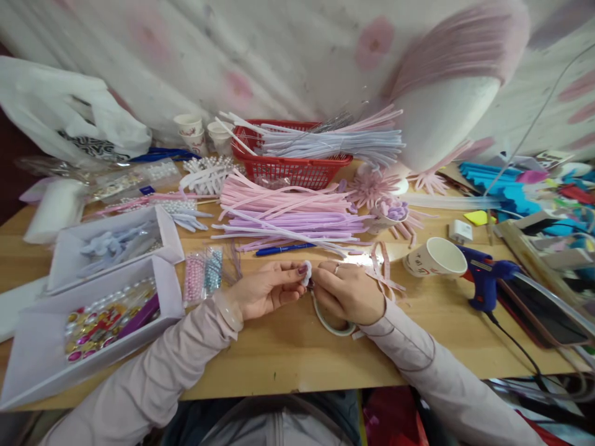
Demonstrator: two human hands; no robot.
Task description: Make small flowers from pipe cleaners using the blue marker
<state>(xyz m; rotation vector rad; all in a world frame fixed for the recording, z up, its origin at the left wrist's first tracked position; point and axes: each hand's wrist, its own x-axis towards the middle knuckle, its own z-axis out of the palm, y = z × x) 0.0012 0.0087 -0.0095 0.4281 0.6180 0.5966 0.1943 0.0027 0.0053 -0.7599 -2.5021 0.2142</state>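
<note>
My left hand (pixel 274 288) pinches a small pale lavender fuzzy piece (pixel 306 273), curled like a bent pipe cleaner, between thumb and fingers. Against its right side, my right hand (pixel 351 291) is closed, fingertips tucked in; what they grip is hidden. Under the right hand lies a pale ring, perhaps a tape roll (pixel 346 331), partly covered. Just behind the hands are a blue pen (pixel 284 249) and bundles of purple pipe cleaners (pixel 292 224) and pink pipe cleaners (pixel 283 201). A pink looped strip (pixel 383 266) lies beyond the right hand.
A paper cup (pixel 434 257), a blue glue gun (pixel 488 275) with its cord and a phone (pixel 543 310) are at right. White boxes (pixel 170 291) of beads and gems stand left. A red basket (pixel 297 170) of pipe cleaners sits at the back.
</note>
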